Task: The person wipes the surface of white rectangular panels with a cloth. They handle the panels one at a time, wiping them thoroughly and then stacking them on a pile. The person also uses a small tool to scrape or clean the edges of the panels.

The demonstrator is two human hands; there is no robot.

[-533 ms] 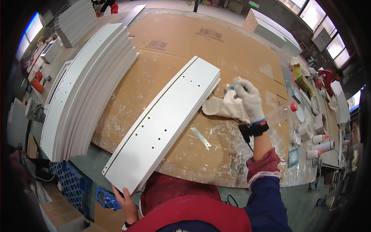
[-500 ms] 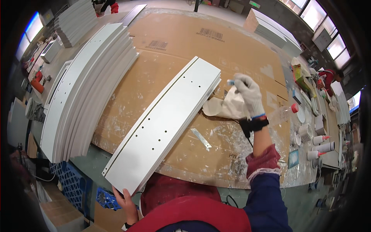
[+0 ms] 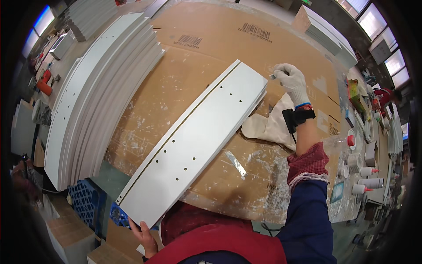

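A long white drilled panel [image 3: 202,132] with a dark groove along its left edge slants across the cardboard-covered table. Its edge looks layered, so another panel may lie beneath. My bare left hand [image 3: 146,238] grips the near end, thumb on one side, with some fingers hidden below. Beyond the far right corner, my right hand [image 3: 291,82] in a white knit glove is closed in a pinch. A small bluish piece [image 3: 272,77] shows at its fingertips, too small to name. An off-white cloth [image 3: 268,125] lies crumpled below the glove, and a thin metal strip [image 3: 236,163] rests beside the panel.
A tall stack of white panels [image 3: 94,101] stands on the left, with more boards [image 3: 325,33] at the back right. A red-capped clear bottle [image 3: 350,140], glue bottles [image 3: 368,171] and tubs line the right. Blue plastic crates [image 3: 88,202] sit low at the left.
My right hand has moved farther away, toward the panel's far corner, still pinching the small piece. The whole view has shifted slightly. My left hand keeps its grip at the near end.
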